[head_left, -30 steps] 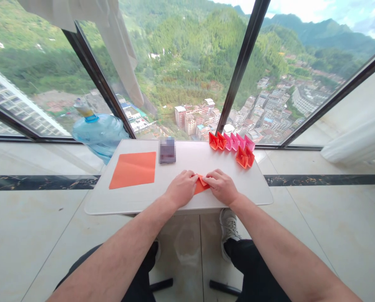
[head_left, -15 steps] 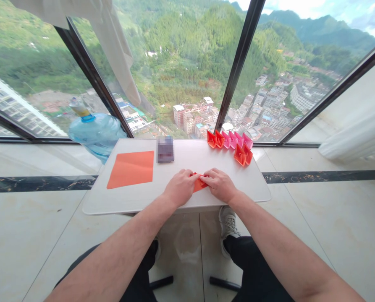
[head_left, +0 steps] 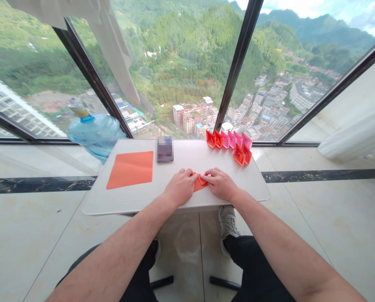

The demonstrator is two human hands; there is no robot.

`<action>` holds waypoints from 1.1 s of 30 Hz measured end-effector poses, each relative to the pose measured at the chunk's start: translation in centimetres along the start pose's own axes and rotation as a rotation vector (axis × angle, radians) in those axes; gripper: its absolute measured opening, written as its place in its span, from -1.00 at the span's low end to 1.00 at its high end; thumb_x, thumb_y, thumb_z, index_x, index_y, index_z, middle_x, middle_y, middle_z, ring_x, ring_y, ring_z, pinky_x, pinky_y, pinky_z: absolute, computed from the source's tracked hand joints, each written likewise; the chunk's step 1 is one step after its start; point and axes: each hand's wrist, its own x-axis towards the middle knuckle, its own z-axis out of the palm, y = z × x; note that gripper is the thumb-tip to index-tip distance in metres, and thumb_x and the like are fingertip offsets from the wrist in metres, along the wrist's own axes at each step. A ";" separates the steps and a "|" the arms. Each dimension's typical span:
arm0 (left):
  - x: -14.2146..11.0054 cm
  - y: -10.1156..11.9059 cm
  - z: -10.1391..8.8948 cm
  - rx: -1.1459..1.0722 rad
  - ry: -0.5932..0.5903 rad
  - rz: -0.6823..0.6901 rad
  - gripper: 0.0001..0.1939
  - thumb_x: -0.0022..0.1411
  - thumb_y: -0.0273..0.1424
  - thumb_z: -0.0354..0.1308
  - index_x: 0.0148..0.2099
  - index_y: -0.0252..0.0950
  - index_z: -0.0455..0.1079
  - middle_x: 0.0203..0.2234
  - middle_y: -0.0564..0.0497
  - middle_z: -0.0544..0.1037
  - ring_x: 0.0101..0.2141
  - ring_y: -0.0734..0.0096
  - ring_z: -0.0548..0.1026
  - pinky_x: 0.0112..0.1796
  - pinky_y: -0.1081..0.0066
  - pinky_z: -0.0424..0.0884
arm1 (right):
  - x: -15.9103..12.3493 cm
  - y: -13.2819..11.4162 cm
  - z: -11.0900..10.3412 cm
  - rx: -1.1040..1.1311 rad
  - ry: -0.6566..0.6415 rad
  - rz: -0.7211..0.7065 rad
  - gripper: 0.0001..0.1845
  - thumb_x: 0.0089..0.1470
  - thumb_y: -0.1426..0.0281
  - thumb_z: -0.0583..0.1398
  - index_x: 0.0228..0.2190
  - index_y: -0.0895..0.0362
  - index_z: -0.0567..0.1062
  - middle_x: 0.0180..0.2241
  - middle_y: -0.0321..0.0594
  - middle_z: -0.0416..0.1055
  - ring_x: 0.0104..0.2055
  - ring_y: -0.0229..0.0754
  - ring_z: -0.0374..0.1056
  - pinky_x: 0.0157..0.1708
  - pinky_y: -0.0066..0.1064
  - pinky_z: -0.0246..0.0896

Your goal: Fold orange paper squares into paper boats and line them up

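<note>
A small folded piece of orange paper [head_left: 200, 184] lies on the white table near its front edge, partly covered by my fingers. My left hand [head_left: 181, 187] is closed on its left side, thumb and fingers bent over the paper. From the right, my right hand [head_left: 220, 183] pinches the paper's folded edge. Farther left is a flat orange sheet [head_left: 130, 170]. Several folded paper pieces in red [head_left: 242, 155] and pink [head_left: 236, 139] stand in rows at the table's back right.
A dark, blurred-out flat object [head_left: 165, 150] rests at the back of the white table [head_left: 118, 203]. Beyond the table's left corner stands a large blue water bottle [head_left: 95, 132]. Tall windows [head_left: 181, 63] rise behind. My shoe [head_left: 228, 222] is under the front edge.
My right fingers have shifted slightly on the folded orange paper, and more of its fold shows between my hands. The other things stay where they were.
</note>
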 end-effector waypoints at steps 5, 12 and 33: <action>0.0 0.0 0.0 0.030 -0.018 -0.005 -0.66 0.37 -0.48 -0.04 0.08 -0.29 0.45 -0.17 -0.15 0.48 -0.18 0.20 0.38 -0.04 0.22 0.34 | 0.0 -0.1 0.0 -0.003 -0.016 0.009 -0.63 0.19 0.56 0.13 -0.03 0.09 0.56 -0.15 -0.08 0.49 -0.13 -0.09 0.32 -0.10 -0.25 0.33; 0.1 0.1 -0.1 0.035 -0.044 -0.018 -0.67 0.38 -0.45 -0.04 0.08 -0.30 0.44 -0.16 -0.16 0.48 -0.18 0.19 0.38 -0.07 0.22 0.35 | -0.2 -0.3 -0.5 -0.042 -0.059 0.007 -0.59 0.16 0.56 0.12 0.01 0.10 0.54 -0.10 -0.08 0.47 -0.12 -0.06 0.29 -0.07 -0.22 0.32; -0.4 0.0 -0.4 0.003 -0.020 0.074 -0.70 0.42 -0.29 -0.02 0.09 -0.15 0.43 -0.02 -0.09 0.53 -0.16 0.30 0.44 -0.11 0.31 0.33 | -0.3 0.0 -0.9 -0.043 -0.061 -0.028 -0.61 0.17 0.54 0.14 -0.02 0.02 0.57 -0.08 -0.13 0.48 -0.15 -0.10 0.29 -0.10 -0.25 0.30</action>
